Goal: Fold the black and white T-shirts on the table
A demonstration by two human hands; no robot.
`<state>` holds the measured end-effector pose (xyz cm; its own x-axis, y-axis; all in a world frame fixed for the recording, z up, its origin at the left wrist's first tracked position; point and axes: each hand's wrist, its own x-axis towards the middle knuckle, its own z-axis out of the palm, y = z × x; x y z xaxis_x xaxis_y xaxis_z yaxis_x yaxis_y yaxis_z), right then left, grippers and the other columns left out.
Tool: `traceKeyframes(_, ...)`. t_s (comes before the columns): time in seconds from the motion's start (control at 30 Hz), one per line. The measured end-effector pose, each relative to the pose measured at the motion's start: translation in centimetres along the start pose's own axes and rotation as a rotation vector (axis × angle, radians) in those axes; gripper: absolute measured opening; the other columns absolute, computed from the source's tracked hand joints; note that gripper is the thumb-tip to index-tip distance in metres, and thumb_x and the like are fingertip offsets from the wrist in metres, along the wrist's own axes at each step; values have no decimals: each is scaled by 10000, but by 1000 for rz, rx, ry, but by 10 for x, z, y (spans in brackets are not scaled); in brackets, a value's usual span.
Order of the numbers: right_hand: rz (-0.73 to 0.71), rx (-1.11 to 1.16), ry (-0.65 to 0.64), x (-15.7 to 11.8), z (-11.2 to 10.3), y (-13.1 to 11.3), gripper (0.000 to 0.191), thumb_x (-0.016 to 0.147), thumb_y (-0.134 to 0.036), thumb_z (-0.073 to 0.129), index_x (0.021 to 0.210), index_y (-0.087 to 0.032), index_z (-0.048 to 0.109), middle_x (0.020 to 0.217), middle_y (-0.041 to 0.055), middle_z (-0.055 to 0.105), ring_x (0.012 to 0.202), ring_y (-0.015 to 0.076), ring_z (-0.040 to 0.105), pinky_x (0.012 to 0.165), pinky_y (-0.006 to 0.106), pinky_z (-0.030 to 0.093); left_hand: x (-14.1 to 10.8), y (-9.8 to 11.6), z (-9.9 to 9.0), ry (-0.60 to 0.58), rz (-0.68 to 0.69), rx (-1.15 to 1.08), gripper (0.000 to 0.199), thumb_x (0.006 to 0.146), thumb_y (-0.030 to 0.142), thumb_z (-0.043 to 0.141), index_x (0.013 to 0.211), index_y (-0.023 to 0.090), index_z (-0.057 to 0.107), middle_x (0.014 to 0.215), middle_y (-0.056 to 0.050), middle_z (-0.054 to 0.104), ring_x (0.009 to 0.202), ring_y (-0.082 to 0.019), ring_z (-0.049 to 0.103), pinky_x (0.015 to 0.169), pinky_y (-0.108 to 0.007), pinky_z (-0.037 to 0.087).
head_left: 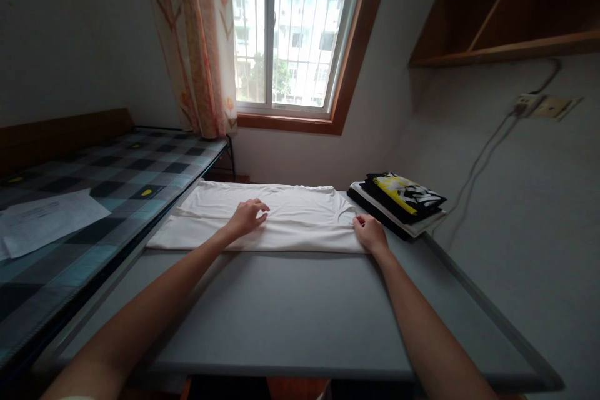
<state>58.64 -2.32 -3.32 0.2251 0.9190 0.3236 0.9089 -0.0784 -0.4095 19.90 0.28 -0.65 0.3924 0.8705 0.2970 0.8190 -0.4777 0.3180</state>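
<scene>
A white garment (281, 236) lies spread lengthwise across the far part of the grey table, its near side folded over in a long strip. Small wrinkles run over its upper layer. My left hand (247, 217) is over the middle of the cloth, fingers curved and apart, with nothing seen in them. At the garment's right end, my right hand (372, 234) pinches the edge of the fabric between thumb and fingers. Just beyond that hand sits a stack of folded clothes (403, 200), with a black, yellow and white printed piece on top.
The grey table (281, 312) has a raised rim at the right, close to the wall. On the left stands a bed with a checked mattress (154, 169) and paper sheets (51, 219) on it. A cable (487, 153) hangs from a wall socket near the stack.
</scene>
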Motion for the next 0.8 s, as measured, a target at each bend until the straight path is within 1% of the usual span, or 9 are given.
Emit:
traceKeyframes(0.07, -55, 22, 21, -3, 5, 8, 274, 858, -307, 493, 841, -156, 722, 868, 107, 683, 797, 204, 628, 764, 285, 451, 15, 21, 10, -47, 53, -34, 240, 864, 275, 552, 1024, 214, 720, 1043, -73, 691, 957, -221, 623, 877, -335, 443)
traceKeyframes(0.13, -78, 64, 23, -5, 6, 16, 282, 841, -316, 502, 839, -145, 726, 885, 108, 667, 777, 193, 626, 778, 287, 465, 26, 39, 17, -102, 61, -57, 253, 866, 287, 553, 1038, 211, 723, 1041, -74, 693, 921, -209, 629, 844, -314, 453)
traceKeyframes(0.2, -65, 106, 1, -7, 4, 21, 269, 815, -298, 516, 844, -138, 731, 898, 107, 660, 777, 185, 628, 784, 280, 474, 34, 51, 22, -159, 46, -64, 255, 863, 308, 555, 1011, 206, 735, 1026, -79, 698, 895, -209, 633, 818, -304, 455)
traceKeyframes(0.27, -58, 124, -33, -8, 0, 24, 258, 788, -277, 533, 855, -132, 736, 906, 106, 660, 794, 183, 629, 789, 273, 476, 39, 59, 26, -206, 28, -60, 235, 840, 318, 575, 944, 200, 749, 985, -83, 705, 870, -215, 637, 791, -298, 456)
traceKeyframes(0.37, -79, 120, -78, -8, -4, 25, 255, 769, -262, 545, 868, -122, 735, 909, 106, 666, 804, 185, 626, 795, 273, 472, 42, 62, 34, -220, 29, -82, 200, 799, 318, 612, 872, 193, 750, 927, -85, 709, 843, -218, 637, 759, -290, 457)
traceKeyframes(0.5, -100, 100, -100, -6, -7, 24, 222, 781, -254, 533, 850, -142, 711, 896, 98, 680, 820, 190, 628, 787, 272, 467, 44, 58, 45, -191, 12, -149, 202, 807, 345, 617, 866, 192, 734, 904, -78, 709, 821, -205, 631, 738, -282, 458)
traceKeyframes(0.63, -101, 75, -107, -6, -8, 23, 207, 815, -254, 502, 849, -163, 684, 883, 85, 688, 829, 195, 627, 783, 280, 454, 46, 56, 45, -186, -32, -197, 185, 835, 329, 600, 896, 198, 715, 932, -68, 716, 826, -199, 633, 713, -279, 448)
traceKeyframes(0.73, -97, 53, -40, -7, -8, 21, 209, 830, -258, 491, 867, -169, 676, 923, 89, 677, 836, 194, 625, 784, 287, 452, 46, 60, 40, -177, -48, -207, 191, 857, 329, 584, 930, 200, 705, 957, -74, 721, 835, -204, 638, 699, -279, 442)
traceKeyframes(0.8, -124, 16, 20, -8, -7, 19, 203, 835, -258, 497, 871, -171, 677, 968, 99, 666, 878, 205, 617, 808, 301, 447, 44, 62, 38, -163, -48, -182, 194, 867, 331, 574, 939, 205, 702, 966, -81, 723, 838, -211, 641, 701, -284, 441)
